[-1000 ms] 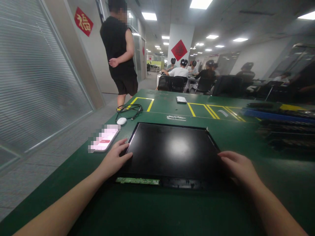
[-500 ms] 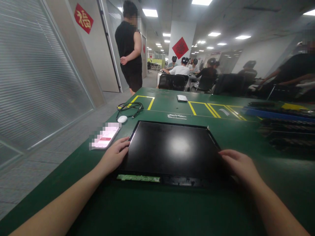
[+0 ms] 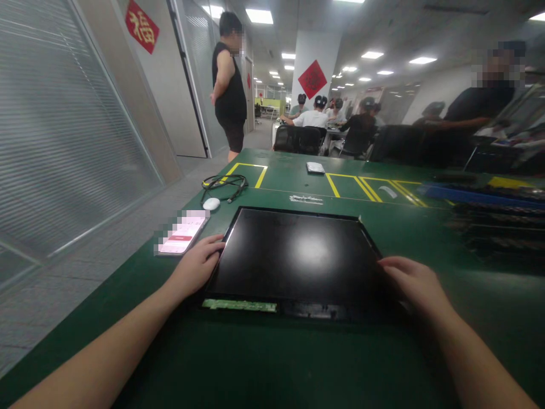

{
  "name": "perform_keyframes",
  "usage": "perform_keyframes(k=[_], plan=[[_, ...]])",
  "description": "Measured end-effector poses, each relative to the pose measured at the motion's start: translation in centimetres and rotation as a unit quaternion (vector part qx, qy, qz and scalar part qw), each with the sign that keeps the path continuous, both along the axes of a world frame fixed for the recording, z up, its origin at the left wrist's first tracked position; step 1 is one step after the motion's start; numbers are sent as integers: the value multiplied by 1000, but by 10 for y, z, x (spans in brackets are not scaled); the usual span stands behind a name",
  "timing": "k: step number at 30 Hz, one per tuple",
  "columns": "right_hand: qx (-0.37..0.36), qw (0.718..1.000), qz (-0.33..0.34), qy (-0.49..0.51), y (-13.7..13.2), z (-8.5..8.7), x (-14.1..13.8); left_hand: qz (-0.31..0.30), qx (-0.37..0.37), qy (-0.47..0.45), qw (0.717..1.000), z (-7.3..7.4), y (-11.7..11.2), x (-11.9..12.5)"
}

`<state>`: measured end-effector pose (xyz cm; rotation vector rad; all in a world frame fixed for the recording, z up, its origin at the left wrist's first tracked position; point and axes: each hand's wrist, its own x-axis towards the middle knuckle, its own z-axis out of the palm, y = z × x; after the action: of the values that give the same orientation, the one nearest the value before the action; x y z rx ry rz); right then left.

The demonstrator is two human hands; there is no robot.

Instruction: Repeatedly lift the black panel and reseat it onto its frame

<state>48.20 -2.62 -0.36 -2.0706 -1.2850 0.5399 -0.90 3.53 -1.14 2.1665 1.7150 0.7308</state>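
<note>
A black LCD panel (image 3: 281, 255) lies flat before me, a round glare on its glossy face and a green circuit strip (image 3: 239, 306) along its near edge. My left hand (image 3: 199, 262) grips the panel's left edge, the fingers bent against the frame. On the opposite side my right hand (image 3: 409, 278) is closed on the right edge, thumb and index finger near the rim; its other fingers are hidden below. The phone (image 3: 181, 234) with a lit pink screen lies just beyond my left hand.
On the green table (image 3: 272, 363) are a white mouse-like object (image 3: 212, 204), a coiled black cable (image 3: 225, 183) and a small silver box (image 3: 315, 168). Dark stacked parts (image 3: 502, 227) stand at the right. One person (image 3: 230, 85) stands back left, another (image 3: 477, 111) at the right; several sit behind.
Both hands stay at the panel's edges, and the panel rests in the same place. The standing person at the left has turned; the one at the right has shifted and stands more upright.
</note>
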Motion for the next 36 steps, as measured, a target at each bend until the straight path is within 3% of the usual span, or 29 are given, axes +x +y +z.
perform_keyframes(k=[36], plan=[[-16,999,2,-44,1,3,0,-27,41,133,990,0,-8,10]])
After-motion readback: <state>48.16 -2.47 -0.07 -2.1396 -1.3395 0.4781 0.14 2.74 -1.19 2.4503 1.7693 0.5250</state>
